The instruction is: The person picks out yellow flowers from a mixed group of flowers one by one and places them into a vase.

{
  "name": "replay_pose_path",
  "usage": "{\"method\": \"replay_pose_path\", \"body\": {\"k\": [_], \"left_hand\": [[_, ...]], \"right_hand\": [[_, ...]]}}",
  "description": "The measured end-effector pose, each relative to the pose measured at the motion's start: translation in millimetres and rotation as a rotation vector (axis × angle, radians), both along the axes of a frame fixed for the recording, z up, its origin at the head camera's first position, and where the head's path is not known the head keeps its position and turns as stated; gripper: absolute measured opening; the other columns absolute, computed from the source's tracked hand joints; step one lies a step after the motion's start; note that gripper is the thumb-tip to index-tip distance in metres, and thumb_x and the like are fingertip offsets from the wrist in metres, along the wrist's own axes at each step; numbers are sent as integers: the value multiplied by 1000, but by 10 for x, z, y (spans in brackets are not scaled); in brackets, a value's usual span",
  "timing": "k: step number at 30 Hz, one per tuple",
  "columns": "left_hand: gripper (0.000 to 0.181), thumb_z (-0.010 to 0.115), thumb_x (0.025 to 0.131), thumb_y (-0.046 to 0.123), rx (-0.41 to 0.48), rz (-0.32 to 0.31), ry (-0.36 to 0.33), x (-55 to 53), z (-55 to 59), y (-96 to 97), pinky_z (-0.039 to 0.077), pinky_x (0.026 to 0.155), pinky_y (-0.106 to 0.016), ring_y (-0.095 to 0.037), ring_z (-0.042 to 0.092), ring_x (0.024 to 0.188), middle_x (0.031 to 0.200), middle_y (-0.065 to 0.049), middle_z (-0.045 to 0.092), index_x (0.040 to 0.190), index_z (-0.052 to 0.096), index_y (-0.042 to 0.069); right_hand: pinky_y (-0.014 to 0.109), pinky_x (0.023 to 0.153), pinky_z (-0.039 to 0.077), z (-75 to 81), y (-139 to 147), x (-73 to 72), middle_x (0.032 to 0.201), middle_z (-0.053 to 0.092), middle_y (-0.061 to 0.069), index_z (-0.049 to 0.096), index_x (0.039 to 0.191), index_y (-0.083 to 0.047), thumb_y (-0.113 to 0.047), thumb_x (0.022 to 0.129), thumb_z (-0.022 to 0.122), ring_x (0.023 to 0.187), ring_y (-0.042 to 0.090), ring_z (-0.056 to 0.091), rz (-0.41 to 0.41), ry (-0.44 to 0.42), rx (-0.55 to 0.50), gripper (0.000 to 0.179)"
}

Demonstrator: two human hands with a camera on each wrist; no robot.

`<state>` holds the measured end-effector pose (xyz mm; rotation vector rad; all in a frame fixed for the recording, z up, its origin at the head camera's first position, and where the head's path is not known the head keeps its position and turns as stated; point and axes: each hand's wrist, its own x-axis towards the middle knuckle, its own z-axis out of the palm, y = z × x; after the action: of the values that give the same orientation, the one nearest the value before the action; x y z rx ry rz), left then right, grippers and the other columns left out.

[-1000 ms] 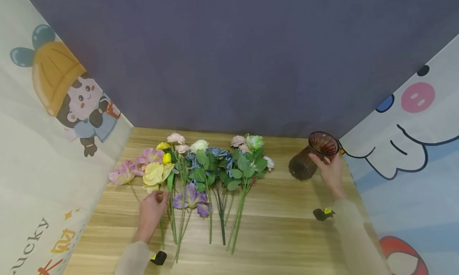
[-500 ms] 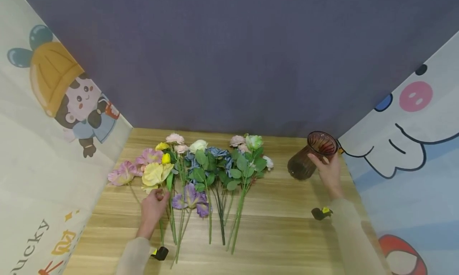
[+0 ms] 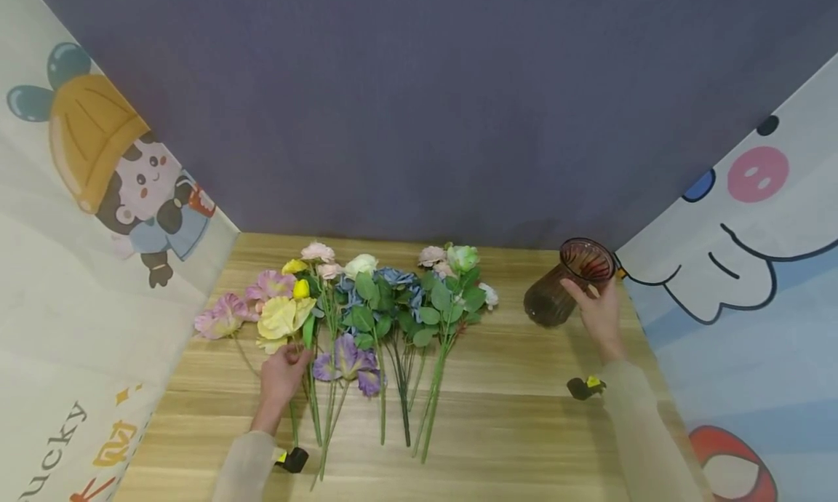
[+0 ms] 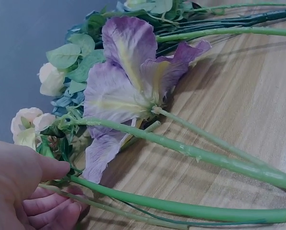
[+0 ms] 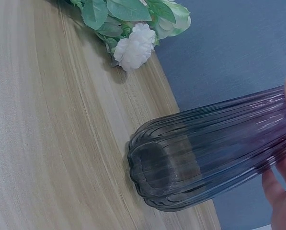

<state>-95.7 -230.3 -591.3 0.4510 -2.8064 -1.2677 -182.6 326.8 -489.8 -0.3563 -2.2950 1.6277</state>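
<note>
**stemnerd:** What's the worry here?

**potluck:** The vase [image 3: 552,298], honestly. It's on a slant at the right side of the table [image 3: 511,415], and the right hand [image 3: 599,316] only has it up near the mouth. It's ribbed see-through stuff, probably slick, so if that grip loosens I reckon the bottom end swings or drops. Can't tell if the base touches the table.

**stemnerd:** And over on the left?

**potluck:** Tangles, I'd guess. The green stem [image 4: 181,203] and a thin pale stem [image 4: 104,207] lie side by side at the left hand [image 3: 281,378], with a petal of the purple flower [image 4: 121,91] just beside them. One quick tug and something could snag.

**stemnerd:** How do the fingers look?

**potluck:** Right: clamped on the vase, thumb on one side, fingers on the other, held apart by its width. Left: thumb and fingers nearly together, curled around the green stem where it runs in under the thumb tip. Index finger's mostly hidden, so no clue how hard the pinch is. The pale stem crosses the other fingers, so it might come along by accident.

**stemnerd:** Where's that hand exactly?

**potluck:** Just on the near side of the yellow flower [image 3: 278,316].
</note>
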Motion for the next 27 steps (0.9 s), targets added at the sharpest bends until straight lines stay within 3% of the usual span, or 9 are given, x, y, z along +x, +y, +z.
{"method": "replay_pose_path", "body": {"k": [6,16,27], "left_hand": [[37,70,99,16,62,27,-3,-21,-23,-1,47,53,-23,-20,69,68,95,-25,75,123,67,-10],[33,53,107,11,181,56,8,-31,-19,-15,52,54,-16,-7,64,63,90,-24,74,124,65,-15],[26,60,104,10,116,94,76,-36,34,11,49,50,-18,-9,62,57,95,-27,74,118,68,-10]], "right_hand": [[53,119,38,-5,11,-7,146,52,18,41,151,-4,-14,93,78,134,25,48,2,5,3,69],[52,119,39,-6,-2,-2,146,53,18,41,151,-3,-12,93,78,134,25,49,0,16,-4,69],[52,119,39,6,-10,7,144,53,17,41,150,-2,-10,93,77,131,22,49,3,27,-18,68]]}}
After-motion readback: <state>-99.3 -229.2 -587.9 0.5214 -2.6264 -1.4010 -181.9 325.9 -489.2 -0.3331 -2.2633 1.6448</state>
